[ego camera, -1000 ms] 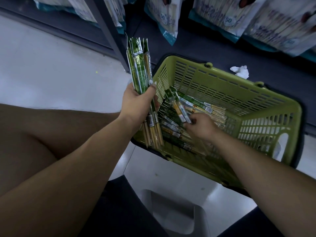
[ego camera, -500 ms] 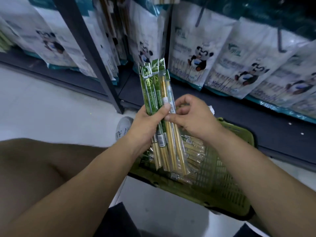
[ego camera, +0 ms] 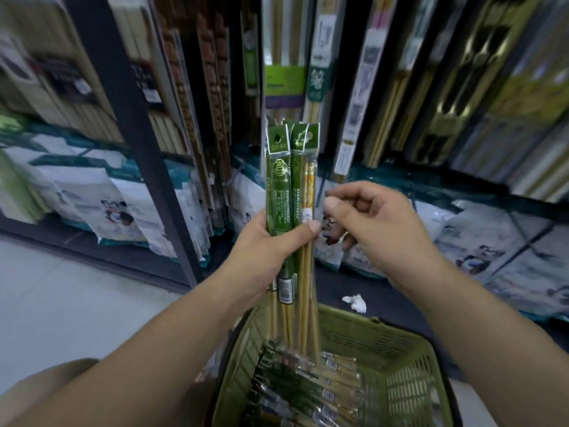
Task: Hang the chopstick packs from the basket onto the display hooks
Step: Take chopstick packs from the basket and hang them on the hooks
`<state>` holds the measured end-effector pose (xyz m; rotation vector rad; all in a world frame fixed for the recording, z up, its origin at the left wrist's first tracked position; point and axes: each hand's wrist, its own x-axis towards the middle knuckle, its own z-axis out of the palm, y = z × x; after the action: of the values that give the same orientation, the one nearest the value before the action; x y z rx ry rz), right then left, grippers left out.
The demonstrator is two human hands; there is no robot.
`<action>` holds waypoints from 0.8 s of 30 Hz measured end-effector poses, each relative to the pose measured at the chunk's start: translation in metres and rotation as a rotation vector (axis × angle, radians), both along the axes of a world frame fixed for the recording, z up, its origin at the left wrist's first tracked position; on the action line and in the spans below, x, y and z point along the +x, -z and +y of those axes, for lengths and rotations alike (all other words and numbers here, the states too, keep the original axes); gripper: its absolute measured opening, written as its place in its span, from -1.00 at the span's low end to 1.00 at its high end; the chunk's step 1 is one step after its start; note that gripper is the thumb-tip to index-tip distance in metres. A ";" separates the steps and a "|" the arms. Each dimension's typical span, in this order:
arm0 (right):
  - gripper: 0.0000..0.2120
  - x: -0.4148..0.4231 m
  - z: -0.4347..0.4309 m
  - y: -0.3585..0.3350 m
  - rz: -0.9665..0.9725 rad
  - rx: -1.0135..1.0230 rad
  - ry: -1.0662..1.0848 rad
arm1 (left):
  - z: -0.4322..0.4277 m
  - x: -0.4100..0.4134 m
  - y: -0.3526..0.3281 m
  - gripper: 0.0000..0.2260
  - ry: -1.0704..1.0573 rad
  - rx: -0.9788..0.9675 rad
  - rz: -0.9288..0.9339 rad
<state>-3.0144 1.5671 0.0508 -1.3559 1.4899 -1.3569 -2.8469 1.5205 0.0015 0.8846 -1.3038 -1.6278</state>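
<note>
My left hand grips a bundle of chopstick packs upright, green headers with hang holes at the top and bamboo sticks pointing down toward the basket. My right hand hovers just right of the bundle with fingers curled and thumb forward, holding nothing that I can see. The green plastic basket sits below on the floor, with several more chopstick packs lying in its left half. Hanging chopstick packs fill the display behind the bundle; the hooks themselves are hidden.
A dark shelf upright stands left of the bundle. White bags with panda prints line the lower shelf on both sides. A crumpled white tissue lies on the dark shelf base beyond the basket. Pale floor lies to the left.
The view has tilted up from the basket to the display. My right hand put a pack from the basket into the bundle, then let go. My left hand raised the bundle.
</note>
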 end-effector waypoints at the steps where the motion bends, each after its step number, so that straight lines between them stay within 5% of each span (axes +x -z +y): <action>1: -0.93 -0.001 -0.006 -0.015 0.009 -0.036 0.007 | -0.004 -0.004 -0.010 -0.63 0.014 -0.036 0.002; 8: -0.85 -0.017 -0.031 -0.089 0.126 -0.193 0.016 | -0.024 -0.032 -0.064 -0.76 0.059 -0.200 0.075; 19: -0.79 -0.044 -0.038 -0.134 0.183 -0.287 0.120 | -0.040 -0.049 -0.087 -0.76 -0.057 -0.040 0.189; 21: -0.93 -0.048 -0.041 -0.144 0.162 -0.327 0.166 | -0.043 -0.049 -0.089 -0.70 -0.063 -0.056 0.181; 24: -0.77 -0.051 -0.046 -0.157 0.138 -0.367 0.255 | -0.045 -0.050 -0.091 -0.66 -0.068 -0.086 0.175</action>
<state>-3.0651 1.5210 0.2074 -1.5485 1.6010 -1.7990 -2.8965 1.4754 0.0929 0.7107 -1.1997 -1.5480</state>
